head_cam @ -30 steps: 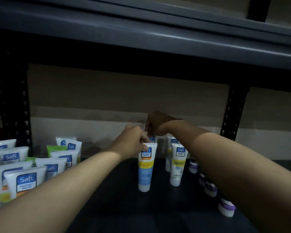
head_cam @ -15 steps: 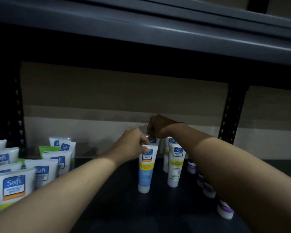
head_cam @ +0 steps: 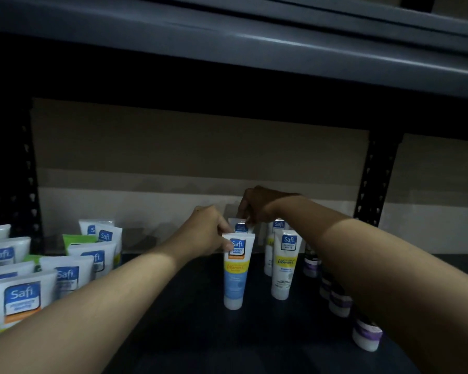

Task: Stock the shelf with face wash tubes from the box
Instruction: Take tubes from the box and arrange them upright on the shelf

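Dark-painted metal shelf board (head_cam: 195, 333), dim light, another shelf deck (head_cam: 254, 41) overhead. Stocking looks well under way but not finished. At 9 o'clock of the view is a crowded block of white face wash tubes (head_cam: 21, 295), blue labels forward, with a green tube (head_cam: 77, 238) among them toward the back. Near centre a new row is forming. A blue-and-white tube (head_cam: 235, 279) stands upright on its cap, and a rear tube (head_cam: 241, 227) sits directly behind it at its 12 o'clock, mostly hidden. Left hand (head_cam: 206, 234) has its fingers curled round the crimped top of the blue-and-white tube, thumb across the label. Right hand (head_cam: 260, 205) reaches over, fingers pointed down, on the top edge of the rear tube. Its fingertips are partly hidden, so I read the hold as a pinch rather than see it plainly. At 3 o'clock of the blue-and-white tube, near but apart, a yellow-banded tube (head_cam: 284, 268) stands upright with one more tube behind it. Toward 4 o'clock a file of purple-banded containers (head_cam: 338, 302) runs to the front edge. Bare board shows between the left block and the centre row, and at 6 o'clock in front of it, so I judge there is room for more. Box not in view, so the number of tubes left in it cannot be told. Step in hand looks like squaring these two tubes into line before letting go.
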